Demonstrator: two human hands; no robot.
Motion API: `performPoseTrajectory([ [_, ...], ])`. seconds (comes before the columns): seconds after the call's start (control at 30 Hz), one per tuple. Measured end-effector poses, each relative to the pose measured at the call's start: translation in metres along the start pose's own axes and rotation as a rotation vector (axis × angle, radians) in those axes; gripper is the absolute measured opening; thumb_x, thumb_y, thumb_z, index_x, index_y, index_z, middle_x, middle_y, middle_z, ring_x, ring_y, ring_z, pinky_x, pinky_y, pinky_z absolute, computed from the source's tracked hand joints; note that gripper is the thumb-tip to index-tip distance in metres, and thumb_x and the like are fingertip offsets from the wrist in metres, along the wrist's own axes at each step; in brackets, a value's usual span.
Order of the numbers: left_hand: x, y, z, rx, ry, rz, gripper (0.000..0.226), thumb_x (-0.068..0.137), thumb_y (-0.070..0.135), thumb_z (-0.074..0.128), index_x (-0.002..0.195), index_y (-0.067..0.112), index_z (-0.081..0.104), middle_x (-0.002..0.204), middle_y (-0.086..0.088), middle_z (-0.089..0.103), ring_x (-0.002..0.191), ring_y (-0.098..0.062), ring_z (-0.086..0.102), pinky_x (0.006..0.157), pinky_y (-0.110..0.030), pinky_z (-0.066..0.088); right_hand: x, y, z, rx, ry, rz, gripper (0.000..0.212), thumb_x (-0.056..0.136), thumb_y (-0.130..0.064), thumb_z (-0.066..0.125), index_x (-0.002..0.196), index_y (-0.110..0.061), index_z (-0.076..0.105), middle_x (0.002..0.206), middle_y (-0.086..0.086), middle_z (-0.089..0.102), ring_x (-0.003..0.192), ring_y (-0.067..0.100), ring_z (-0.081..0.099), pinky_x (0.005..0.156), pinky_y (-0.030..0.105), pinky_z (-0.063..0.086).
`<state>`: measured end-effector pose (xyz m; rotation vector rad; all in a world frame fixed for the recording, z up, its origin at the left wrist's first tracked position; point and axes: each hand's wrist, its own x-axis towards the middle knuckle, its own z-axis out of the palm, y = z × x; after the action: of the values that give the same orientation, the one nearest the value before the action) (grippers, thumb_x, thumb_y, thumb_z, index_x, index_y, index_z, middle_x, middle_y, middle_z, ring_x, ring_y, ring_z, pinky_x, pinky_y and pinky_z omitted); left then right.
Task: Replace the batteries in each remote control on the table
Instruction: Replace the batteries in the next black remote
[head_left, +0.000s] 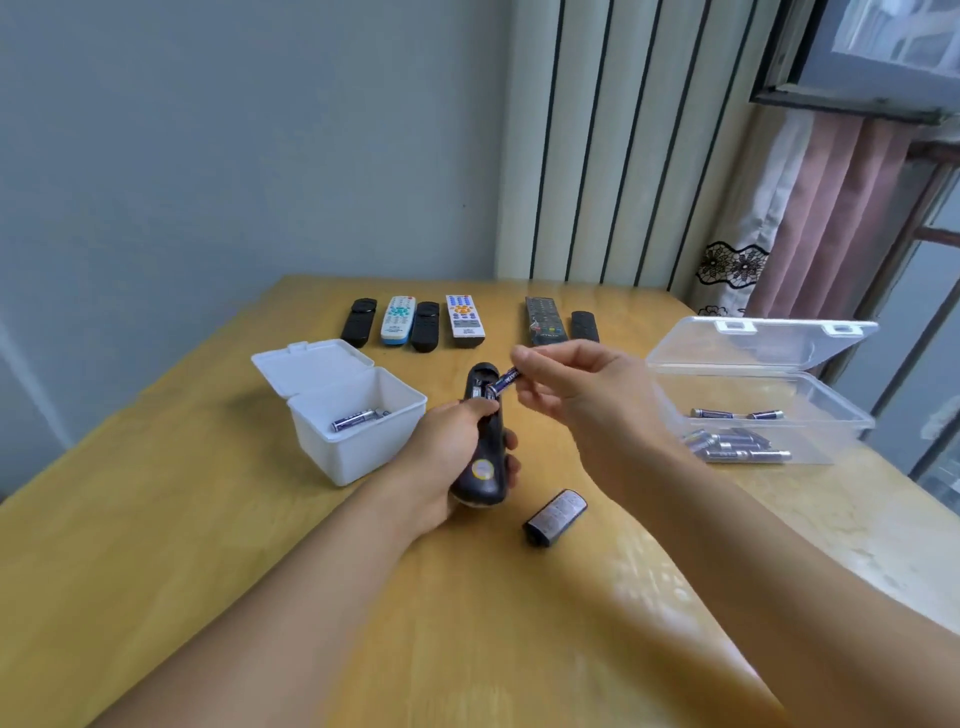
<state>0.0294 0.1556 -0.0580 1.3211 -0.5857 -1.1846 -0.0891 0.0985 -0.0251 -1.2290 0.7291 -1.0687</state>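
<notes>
Your left hand (451, 441): fingers curled round black remote (483, 436), raised above counter (156, 545), compartment open. Your right hand (576, 384): fingers pinching battery (505, 381) at compartment; lower tip hidden, seating indiscernible. Cover (555, 518) beside.

Two bare forearms, no sleeves, hands (447, 457) without rings, watch or gloves

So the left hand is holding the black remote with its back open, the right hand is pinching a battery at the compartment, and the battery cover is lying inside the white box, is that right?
Not quite. The battery cover is not inside the white box; the head view shows it lying on the table, near the left hand. The rest holds: that hand holds the black remote with its back open, and the right hand pinches a battery at the compartment.
</notes>
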Motion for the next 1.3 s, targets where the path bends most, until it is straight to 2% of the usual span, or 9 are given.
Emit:
performPoseTrajectory([
  [0.13, -0.003, 0.004, -0.004, -0.028, -0.001, -0.050, 0.020, 0.105, 0.019, 0.045, 0.107, 0.003, 0.056, 0.079, -0.015, 0.060, 0.051, -0.022, 0.059, 0.045, -0.026, 0.051, 0.021, -0.011, 0.074, -0.225, -0.174, 0.060, 0.021, 0.081, -0.005, 0.082, 0.090, 0.009, 0.070, 0.071, 0.015, 0.069, 0.053, 0.016, 0.066, 0.065, 0.027, 0.063],
  [0.27, -0.005, 0.006, -0.007, 0.035, -0.012, -0.080, 0.031, 0.107, 0.014, 0.034, 0.088, 0.005, 0.056, 0.086, -0.012, 0.060, 0.068, -0.023, 0.059, 0.056, -0.029, 0.053, 0.040, -0.005, 0.115, -0.597, -0.250, 0.071, 0.023, 0.081, -0.005, 0.080, 0.093, 0.012, 0.070, 0.075, 0.020, 0.073, 0.053, 0.023, 0.069, 0.068, 0.041, 0.064],
  [0.37, -0.004, 0.006, -0.009, -0.029, -0.053, -0.079, 0.035, 0.107, 0.026, 0.033, 0.094, 0.003, 0.056, 0.079, -0.015, 0.059, 0.057, -0.023, 0.057, 0.046, -0.022, 0.050, 0.040, -0.004, 0.092, -0.949, -0.202, -0.201, 0.016, 0.081, -0.010, 0.076, 0.090, 0.003, 0.073, 0.078, 0.017, 0.074, 0.058, 0.023, 0.072, 0.062, 0.036, 0.063],
  [0.43, -0.002, 0.003, -0.011, -0.077, -0.093, -0.047, 0.035, 0.103, 0.030, 0.033, 0.097, 0.003, 0.055, 0.072, -0.016, 0.060, 0.048, -0.025, 0.055, 0.043, -0.023, 0.048, 0.033, -0.009, 0.056, -1.068, -0.101, -0.457, 0.009, 0.079, -0.013, 0.078, 0.087, -0.008, 0.075, 0.080, 0.003, 0.074, 0.065, 0.011, 0.069, 0.061, 0.017, 0.056],
  [0.53, 0.001, -0.001, -0.010, -0.050, -0.131, 0.008, 0.035, 0.100, 0.026, 0.032, 0.091, 0.004, 0.057, 0.071, -0.019, 0.062, 0.049, -0.028, 0.054, 0.044, -0.026, 0.047, 0.014, -0.008, -0.004, -1.068, -0.040, -0.553, 0.011, 0.078, -0.016, 0.082, 0.085, -0.020, 0.075, 0.075, -0.012, 0.069, 0.070, 0.001, 0.066, 0.062, 0.010, 0.049],
  [0.67, -0.002, -0.006, 0.000, 0.128, -0.154, 0.120, 0.034, 0.105, 0.025, 0.033, 0.093, 0.007, 0.059, 0.073, -0.019, 0.062, 0.052, -0.028, 0.055, 0.047, -0.031, 0.046, -0.001, 0.008, -0.036, -1.073, -0.182, -0.538, 0.014, 0.078, -0.013, 0.082, 0.085, -0.024, 0.076, 0.073, -0.011, 0.072, 0.070, -0.004, 0.066, 0.062, 0.010, 0.050],
  [0.8, -0.007, -0.011, 0.005, 0.357, -0.145, 0.294, 0.033, 0.106, 0.022, 0.030, 0.094, 0.010, 0.059, 0.073, -0.015, 0.062, 0.057, -0.030, 0.055, 0.047, -0.035, 0.046, -0.001, 0.007, -0.041, -1.148, -0.296, -0.601, 0.016, 0.076, -0.019, 0.082, 0.088, -0.027, 0.075, 0.074, -0.014, 0.069, 0.074, 0.005, 0.066, 0.066, 0.023, 0.055],
  [0.93, -0.013, -0.010, 0.009, 0.530, -0.108, 0.392, 0.037, 0.107, 0.023, 0.028, 0.092, 0.013, 0.060, 0.067, -0.007, 0.062, 0.055, -0.026, 0.055, 0.047, -0.035, 0.048, -0.002, 0.002, -0.042, -1.216, -0.347, -0.619, 0.017, 0.075, -0.024, 0.085, 0.088, -0.026, 0.074, 0.074, -0.011, 0.069, 0.071, 0.005, 0.066, 0.067, 0.025, 0.055],
  [1.3, -0.008, -0.010, 0.010, 0.629, -0.104, 0.400, 0.037, 0.109, 0.024, 0.028, 0.097, 0.006, 0.058, 0.061, -0.008, 0.056, 0.048, -0.021, 0.054, 0.046, -0.033, 0.047, -0.003, 0.006, -0.039, -1.243, -0.317, -0.652, 0.017, 0.074, -0.026, 0.082, 0.087, -0.020, 0.072, 0.073, -0.009, 0.065, 0.070, 0.013, 0.063, 0.066, 0.034, 0.056],
])
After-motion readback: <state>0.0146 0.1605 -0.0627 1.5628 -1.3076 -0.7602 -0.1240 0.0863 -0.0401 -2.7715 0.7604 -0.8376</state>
